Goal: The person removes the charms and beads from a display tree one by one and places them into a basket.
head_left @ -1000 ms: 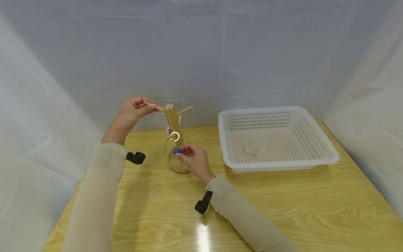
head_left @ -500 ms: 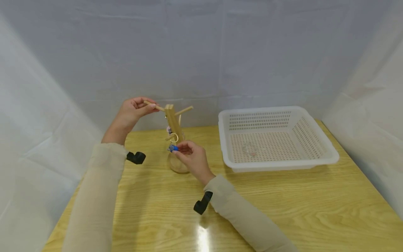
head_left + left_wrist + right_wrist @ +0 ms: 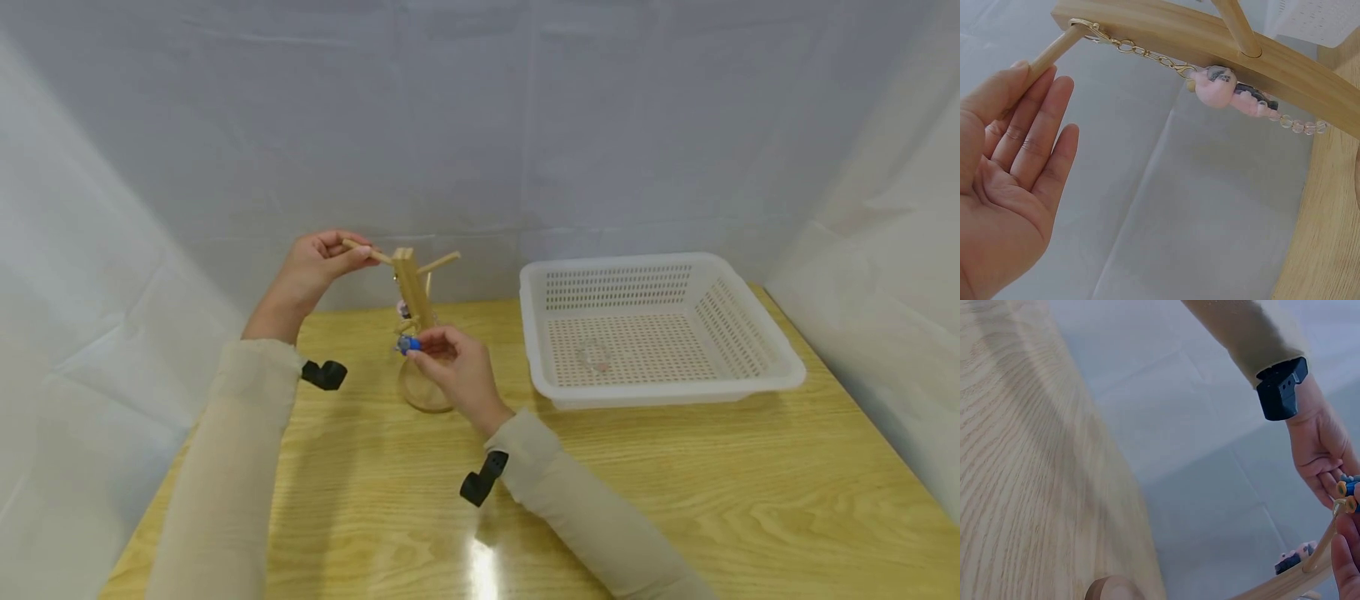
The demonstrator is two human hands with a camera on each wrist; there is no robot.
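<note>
Looking down with the person, I see a wooden stand (image 3: 412, 283) on the table (image 3: 750, 500). At its ten o'clock the left hand (image 3: 309, 268) pinches an upper peg (image 3: 384, 258) between thumb and fingers. At its five o'clock the right hand (image 3: 467, 373) has thumb and fingertips closed on a small blue figure (image 3: 408, 344), in front of the post and just below a lower peg (image 3: 406, 327). The hands are well apart from each other. Toward three o'clock sits a white basket (image 3: 667, 390) with a clear, ring-shaped thing (image 3: 608, 357) lying inside.

From the left wrist, the hand is at nine o'clock, its thumb against the peg and the outer fingers extended. A gold chain (image 3: 1142, 51) is looped around that peg, near the post. It runs to a pink charm (image 3: 1215, 92) at one o'clock, and beads (image 3: 1297, 127) follow toward three.

From the right wrist, the blue figure shows at the frame's edge, just past three o'clock, with the right hand partly cut off at four. A metal ring (image 3: 1339, 504) is right by the lower peg's tip; I can't tell whether it encircles it.
</note>
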